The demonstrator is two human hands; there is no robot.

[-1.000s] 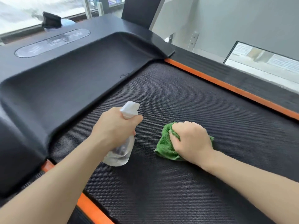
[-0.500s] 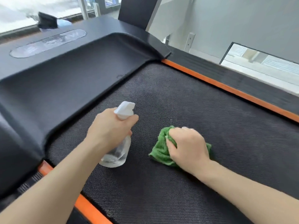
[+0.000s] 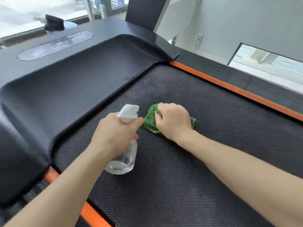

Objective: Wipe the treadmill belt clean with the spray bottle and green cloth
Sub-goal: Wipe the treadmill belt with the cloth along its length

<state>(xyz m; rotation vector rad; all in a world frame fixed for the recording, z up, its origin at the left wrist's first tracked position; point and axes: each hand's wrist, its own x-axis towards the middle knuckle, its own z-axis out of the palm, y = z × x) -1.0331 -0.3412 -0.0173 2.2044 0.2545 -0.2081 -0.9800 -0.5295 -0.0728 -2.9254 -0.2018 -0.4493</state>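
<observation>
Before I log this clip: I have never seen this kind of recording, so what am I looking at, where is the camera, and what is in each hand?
There is no robot here. A person wears one wide-angle camera on the head, looking forward and down, so both bare forearms reach in from the bottom edge.

The dark textured surface is the treadmill belt, bordered by orange strips on both sides. The smooth black hood at the front end of the belt is part of the treadmill.

The left hand grips a clear spray bottle with a white trigger head, nozzle pointing away from the person. The right hand presses a bunched green cloth onto the belt; it looks blurred, which suggests wiping motion. Nothing else lies on the belt.
</observation>
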